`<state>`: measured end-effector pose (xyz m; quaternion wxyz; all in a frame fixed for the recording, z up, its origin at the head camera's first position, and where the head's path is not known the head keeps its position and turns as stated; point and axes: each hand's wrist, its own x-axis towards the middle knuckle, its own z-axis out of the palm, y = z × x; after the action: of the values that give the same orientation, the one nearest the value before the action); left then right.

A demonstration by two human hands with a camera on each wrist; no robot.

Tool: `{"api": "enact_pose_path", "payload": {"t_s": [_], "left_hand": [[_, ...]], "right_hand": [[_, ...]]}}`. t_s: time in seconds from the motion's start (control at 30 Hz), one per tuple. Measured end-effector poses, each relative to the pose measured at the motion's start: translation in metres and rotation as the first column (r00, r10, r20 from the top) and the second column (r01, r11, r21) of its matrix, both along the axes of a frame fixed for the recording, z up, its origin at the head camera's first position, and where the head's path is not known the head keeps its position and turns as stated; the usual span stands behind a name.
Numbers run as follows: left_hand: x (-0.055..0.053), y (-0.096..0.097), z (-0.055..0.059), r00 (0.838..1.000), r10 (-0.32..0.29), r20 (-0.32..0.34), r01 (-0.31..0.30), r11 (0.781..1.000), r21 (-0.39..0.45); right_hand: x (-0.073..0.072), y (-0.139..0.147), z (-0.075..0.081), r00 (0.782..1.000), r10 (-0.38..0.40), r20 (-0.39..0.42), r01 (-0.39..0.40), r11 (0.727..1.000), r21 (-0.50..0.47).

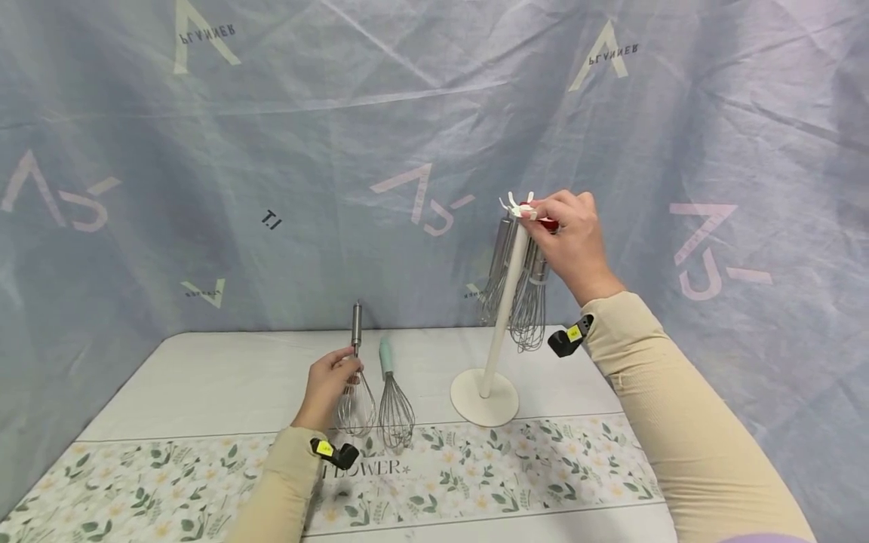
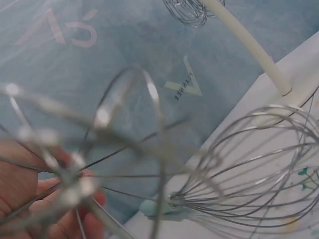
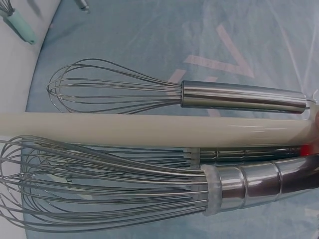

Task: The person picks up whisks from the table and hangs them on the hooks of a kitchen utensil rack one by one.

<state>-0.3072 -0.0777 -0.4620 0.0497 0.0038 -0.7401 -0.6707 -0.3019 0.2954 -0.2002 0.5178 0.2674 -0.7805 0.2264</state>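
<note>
My left hand [image 1: 329, 383] pinches a steel-handled whisk [image 1: 357, 326] near the top of its wires. In the left wrist view, that whisk's wire loops [image 2: 159, 124] are blurred and close. Beside it, a whisk with a mint-green handle [image 1: 386, 357] lies on the table. At the top of a white stand [image 1: 505, 302], my right hand [image 1: 569, 232] pinches the hooked head. From the stand hang a plain steel whisk [image 3: 244, 97] on one side and two banded-handle whisks [image 3: 232, 186] on the other. Red shows at the hand, whose fingertips are mostly out of the right wrist view.
The stand's round base [image 1: 468, 407] sits on the white table [image 1: 258, 377]. A floral printed strip [image 1: 170, 483] crosses the front. Behind the table hangs a grey-blue printed cloth [image 1: 326, 188], near the hanging whisks.
</note>
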Motion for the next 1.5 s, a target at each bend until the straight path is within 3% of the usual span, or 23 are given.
{"api": "enact_pose_path", "payload": {"t_s": [0.4,0.83,1.1,1.5], "left_hand": [[-0.004,0.003,0.027,0.998,0.004,-0.067,-0.006,1.000,-0.028],[0.002,0.011,0.056,0.992,0.019,-0.123,-0.021,1.000,-0.022],[0.007,0.018,0.078,0.984,0.016,-0.179,-0.020,1.000,-0.019],[0.011,0.035,0.098,0.960,-0.009,-0.280,0.020,0.999,0.037]], "right_hand": [[-0.001,0.000,0.000,1.000,0.007,-0.006,-0.007,1.000,0.004],[-0.001,0.001,-0.002,1.000,0.010,-0.014,-0.010,1.000,0.014],[-0.002,0.001,-0.002,1.000,0.007,-0.023,-0.006,1.000,0.023],[-0.005,0.001,-0.003,0.999,0.020,-0.038,-0.020,1.000,0.013]]}}
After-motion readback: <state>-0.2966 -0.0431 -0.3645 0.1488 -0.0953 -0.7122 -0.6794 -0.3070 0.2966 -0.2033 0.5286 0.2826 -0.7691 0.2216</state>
